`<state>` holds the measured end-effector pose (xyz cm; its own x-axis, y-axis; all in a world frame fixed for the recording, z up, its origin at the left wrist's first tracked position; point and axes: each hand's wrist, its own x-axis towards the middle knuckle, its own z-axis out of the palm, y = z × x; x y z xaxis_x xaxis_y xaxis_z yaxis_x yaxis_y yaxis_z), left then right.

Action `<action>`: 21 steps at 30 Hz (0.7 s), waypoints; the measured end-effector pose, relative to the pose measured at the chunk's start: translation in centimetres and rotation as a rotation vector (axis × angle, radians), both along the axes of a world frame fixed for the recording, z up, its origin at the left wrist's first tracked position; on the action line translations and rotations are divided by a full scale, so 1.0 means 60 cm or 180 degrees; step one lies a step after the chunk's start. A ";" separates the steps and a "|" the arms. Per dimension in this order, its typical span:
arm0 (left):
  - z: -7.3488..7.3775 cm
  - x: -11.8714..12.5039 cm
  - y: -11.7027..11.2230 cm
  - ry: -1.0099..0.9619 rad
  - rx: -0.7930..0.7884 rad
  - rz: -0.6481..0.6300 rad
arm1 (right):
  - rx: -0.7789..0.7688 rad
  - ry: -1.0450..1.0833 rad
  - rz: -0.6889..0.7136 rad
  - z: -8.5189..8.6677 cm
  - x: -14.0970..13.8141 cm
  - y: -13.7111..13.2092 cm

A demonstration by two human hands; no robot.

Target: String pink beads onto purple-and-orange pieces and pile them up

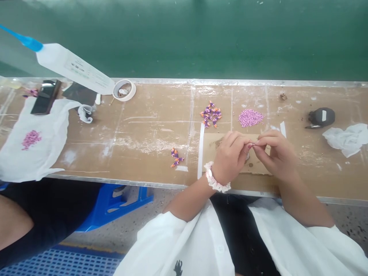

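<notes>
My left hand (233, 155), with a white scrunchie (217, 180) on its wrist, is closed in a pinch. Its fingertips meet those of my right hand (275, 153), also pinching. Between them is something tiny and pinkish, too small to name. Both hands are above a taped-down piece of cardboard (209, 161). Beyond them lies a heap of small pink pieces (250, 118). To its left is a cluster of purple and orange figures (211, 114), and a few more such figures (176, 158) lie nearer the table's front edge.
A white bottle with a blue nozzle (76, 69) stands at the left beside a tape roll (124, 90). A phone (46, 97) and pink pieces rest on white cloth (51, 142). Rightward are a black rounded object (322, 117) and crumpled white tissue (346, 138). Someone's leg (14, 222) shows lower left.
</notes>
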<state>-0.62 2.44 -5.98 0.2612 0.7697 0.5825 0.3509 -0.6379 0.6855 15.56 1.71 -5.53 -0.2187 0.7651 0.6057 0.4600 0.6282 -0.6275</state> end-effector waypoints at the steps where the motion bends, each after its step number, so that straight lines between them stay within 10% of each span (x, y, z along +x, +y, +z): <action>1: -0.001 0.000 -0.001 -0.0020 -0.0025 0.0001 | -0.0041 0.0054 0.0001 0.000 0.000 -0.001; 21: -0.005 0.002 0.001 -0.0116 -0.0235 -0.0172 | 0.0035 -0.0249 0.0128 0.013 0.001 0.006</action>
<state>-0.52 2.48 -6.31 0.2832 0.7963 0.5345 0.2913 -0.6025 0.7431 15.62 2.04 -4.76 -0.2961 0.7481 0.5938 0.4817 0.6538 -0.5835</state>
